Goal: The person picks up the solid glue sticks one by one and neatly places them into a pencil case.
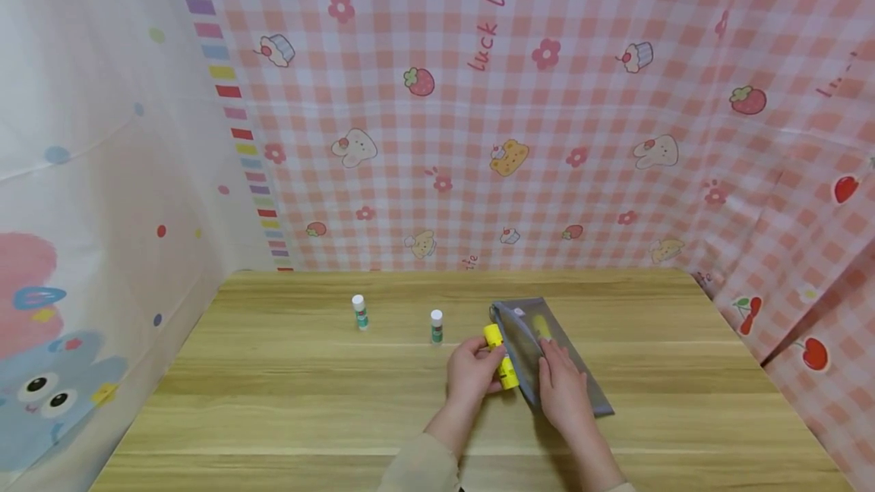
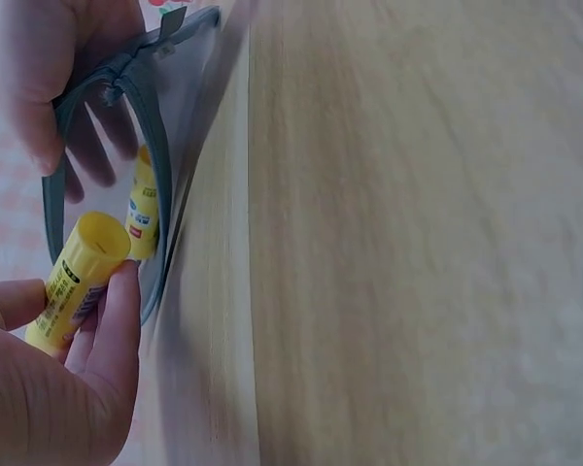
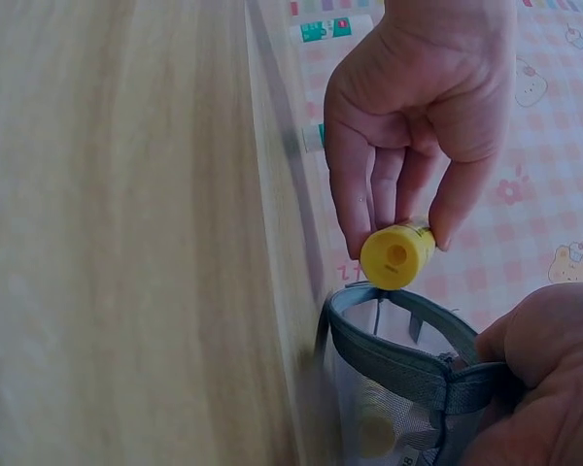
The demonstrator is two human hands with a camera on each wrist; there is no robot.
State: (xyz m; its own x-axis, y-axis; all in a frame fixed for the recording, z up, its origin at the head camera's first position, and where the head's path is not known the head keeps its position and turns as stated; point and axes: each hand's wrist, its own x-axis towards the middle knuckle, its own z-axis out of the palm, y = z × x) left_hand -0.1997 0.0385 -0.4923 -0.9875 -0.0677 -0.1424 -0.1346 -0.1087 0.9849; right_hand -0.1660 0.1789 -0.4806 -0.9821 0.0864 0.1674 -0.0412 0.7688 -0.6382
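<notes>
Left hand pinches the yellow glue stick, axis eleven-to-five, at nine o'clock from the mesh pouch, whose open rim the right hand grips; stick-to-rim contact is hard to tell.

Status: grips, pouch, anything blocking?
Left grip holds yellow tube beside open mesh pouch. Right grip on its rim. Second yellow tube inside; way in looks clear.

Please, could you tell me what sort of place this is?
Probably an indoor corner arranged for table work: a wood-grain table, with a pink checked cloth hanging behind it and a pale dotted cloth on the left. Home or studio, I cannot tell.
</notes>
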